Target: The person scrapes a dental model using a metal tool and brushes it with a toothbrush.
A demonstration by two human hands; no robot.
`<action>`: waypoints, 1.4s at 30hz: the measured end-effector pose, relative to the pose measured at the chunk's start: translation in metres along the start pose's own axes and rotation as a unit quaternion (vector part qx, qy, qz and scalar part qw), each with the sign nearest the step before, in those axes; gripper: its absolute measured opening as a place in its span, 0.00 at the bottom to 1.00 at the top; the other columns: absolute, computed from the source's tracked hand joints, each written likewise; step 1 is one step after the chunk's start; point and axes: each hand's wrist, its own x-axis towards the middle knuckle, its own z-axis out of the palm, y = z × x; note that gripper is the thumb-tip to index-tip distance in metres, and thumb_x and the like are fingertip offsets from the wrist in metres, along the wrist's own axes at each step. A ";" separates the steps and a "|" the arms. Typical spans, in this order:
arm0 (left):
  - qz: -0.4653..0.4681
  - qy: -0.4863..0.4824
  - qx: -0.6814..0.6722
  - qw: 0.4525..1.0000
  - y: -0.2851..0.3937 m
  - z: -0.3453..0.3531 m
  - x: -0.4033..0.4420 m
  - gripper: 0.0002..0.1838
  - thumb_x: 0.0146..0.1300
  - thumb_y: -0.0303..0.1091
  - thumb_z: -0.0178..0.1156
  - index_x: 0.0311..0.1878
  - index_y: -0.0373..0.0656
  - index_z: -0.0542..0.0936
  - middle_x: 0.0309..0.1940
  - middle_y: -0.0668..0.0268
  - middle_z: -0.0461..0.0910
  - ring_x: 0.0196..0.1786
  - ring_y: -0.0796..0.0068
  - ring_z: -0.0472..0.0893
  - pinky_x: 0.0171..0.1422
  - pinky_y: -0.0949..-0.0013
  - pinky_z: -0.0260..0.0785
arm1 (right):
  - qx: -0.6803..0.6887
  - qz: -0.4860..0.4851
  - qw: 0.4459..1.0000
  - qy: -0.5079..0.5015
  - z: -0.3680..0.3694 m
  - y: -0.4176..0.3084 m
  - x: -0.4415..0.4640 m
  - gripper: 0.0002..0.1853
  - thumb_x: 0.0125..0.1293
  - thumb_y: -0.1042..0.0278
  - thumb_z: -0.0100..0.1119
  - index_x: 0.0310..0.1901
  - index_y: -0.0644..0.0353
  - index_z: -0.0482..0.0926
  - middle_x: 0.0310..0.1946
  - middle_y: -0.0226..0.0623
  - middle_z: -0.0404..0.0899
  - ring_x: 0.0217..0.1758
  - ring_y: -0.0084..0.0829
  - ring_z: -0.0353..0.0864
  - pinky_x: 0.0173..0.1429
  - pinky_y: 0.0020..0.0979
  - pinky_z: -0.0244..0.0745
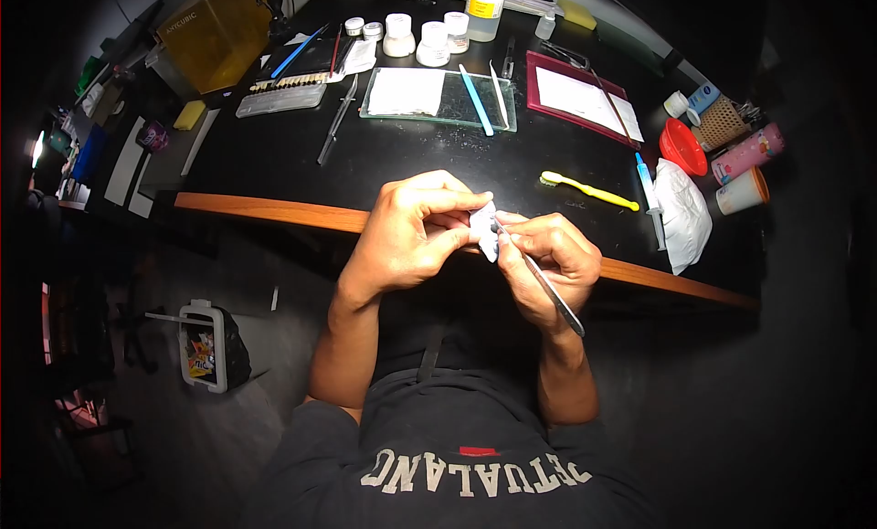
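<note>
My left hand (402,232) is closed on a small whitish piece (485,232), which looks like a plaster dental model, pinched between thumb and fingers just above the table's front edge. In my right hand (557,250) is a slim metal hand tool (557,301), gripped like a pen. Its wide, flat end points down towards me. The other end meets the right side of the white piece, where my fingertips partly hide it. Nearest to my right hand on the table lies a yellow toothbrush (589,191).
A glass plate (448,123) with white paper lies ahead, tweezers (340,118) left of it. White jars (398,37) and a bottle (485,13) stand behind. To the right are a syringe (649,195), crumpled white tissue (683,218) and red bowl (681,148). A bin (219,346) stands lower left.
</note>
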 end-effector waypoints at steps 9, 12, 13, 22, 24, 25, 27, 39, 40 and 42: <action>0.011 0.011 0.001 1.000 0.000 0.002 0.000 0.19 0.64 0.11 0.65 0.57 0.30 0.89 0.45 0.58 0.87 0.46 0.71 0.92 0.53 0.70 0.89 | 0.001 -0.006 1.000 -0.010 -0.002 0.000 0.001 0.07 0.60 0.87 0.75 0.34 0.69 0.84 0.32 0.44 0.88 0.45 0.42 0.96 0.50 0.36 0.92; 0.016 0.011 0.013 1.000 0.001 0.001 0.000 0.19 0.64 0.11 0.65 0.57 0.30 0.89 0.45 0.59 0.87 0.46 0.71 0.92 0.54 0.70 0.88 | -0.010 -0.011 1.000 -0.012 -0.001 0.000 0.001 0.07 0.61 0.87 0.74 0.34 0.69 0.84 0.33 0.46 0.88 0.44 0.41 0.96 0.52 0.40 0.93; 0.019 0.010 0.018 1.000 0.002 0.001 0.000 0.19 0.64 0.11 0.65 0.58 0.30 0.89 0.45 0.59 0.87 0.46 0.71 0.92 0.54 0.70 0.88 | -0.017 -0.015 1.000 -0.019 -0.002 -0.001 0.001 0.07 0.62 0.88 0.74 0.35 0.70 0.84 0.34 0.47 0.88 0.43 0.41 0.95 0.55 0.43 0.94; 0.011 0.003 0.023 1.000 -0.002 -0.001 -0.001 0.21 0.62 0.10 0.69 0.58 0.33 0.90 0.48 0.59 0.87 0.48 0.72 0.91 0.55 0.70 0.89 | -0.006 -0.023 1.000 -0.013 0.000 0.000 0.003 0.07 0.59 0.87 0.75 0.33 0.68 0.84 0.30 0.42 0.86 0.36 0.34 0.94 0.54 0.40 0.95; 0.018 0.010 0.017 1.000 -0.002 0.000 0.000 0.20 0.62 0.11 0.68 0.58 0.32 0.90 0.46 0.59 0.88 0.46 0.72 0.92 0.53 0.71 0.88 | -0.003 -0.019 1.000 -0.005 0.001 -0.001 0.003 0.07 0.59 0.86 0.75 0.33 0.68 0.84 0.30 0.42 0.86 0.36 0.35 0.94 0.54 0.40 0.95; 0.022 0.013 0.014 1.000 -0.002 0.001 0.000 0.20 0.62 0.12 0.68 0.58 0.31 0.90 0.45 0.59 0.88 0.45 0.72 0.92 0.52 0.71 0.87 | -0.001 -0.018 1.000 -0.001 0.001 -0.001 0.003 0.07 0.59 0.86 0.75 0.32 0.68 0.84 0.30 0.42 0.86 0.36 0.35 0.94 0.54 0.40 0.95; 0.018 0.013 0.014 1.000 -0.002 0.001 0.000 0.20 0.62 0.12 0.68 0.58 0.31 0.90 0.45 0.59 0.88 0.45 0.72 0.92 0.52 0.71 0.87 | -0.007 -0.017 1.000 -0.014 -0.001 -0.001 0.001 0.07 0.60 0.88 0.74 0.34 0.69 0.84 0.33 0.45 0.87 0.41 0.39 0.95 0.55 0.41 0.94; 0.022 0.014 0.013 1.000 -0.003 0.001 -0.001 0.19 0.62 0.11 0.69 0.57 0.31 0.90 0.45 0.58 0.88 0.44 0.71 0.92 0.51 0.71 0.88 | -0.006 -0.020 0.999 -0.036 -0.003 -0.001 0.003 0.08 0.61 0.90 0.73 0.34 0.70 0.83 0.34 0.46 0.87 0.44 0.42 0.95 0.54 0.41 0.94; 0.022 0.015 0.013 1.000 -0.003 0.001 -0.001 0.19 0.62 0.12 0.69 0.57 0.31 0.90 0.45 0.58 0.88 0.44 0.71 0.92 0.51 0.71 0.88 | 0.000 -0.028 0.999 -0.042 -0.004 0.000 0.003 0.08 0.61 0.90 0.73 0.34 0.70 0.83 0.34 0.46 0.87 0.44 0.42 0.95 0.54 0.41 0.94; 0.023 0.016 0.018 0.999 -0.003 0.001 0.000 0.19 0.62 0.12 0.70 0.57 0.31 0.90 0.45 0.58 0.88 0.44 0.71 0.92 0.50 0.71 0.87 | 0.004 -0.007 1.000 -0.026 -0.003 -0.002 0.001 0.08 0.61 0.89 0.74 0.35 0.70 0.83 0.34 0.45 0.87 0.44 0.41 0.95 0.54 0.41 0.94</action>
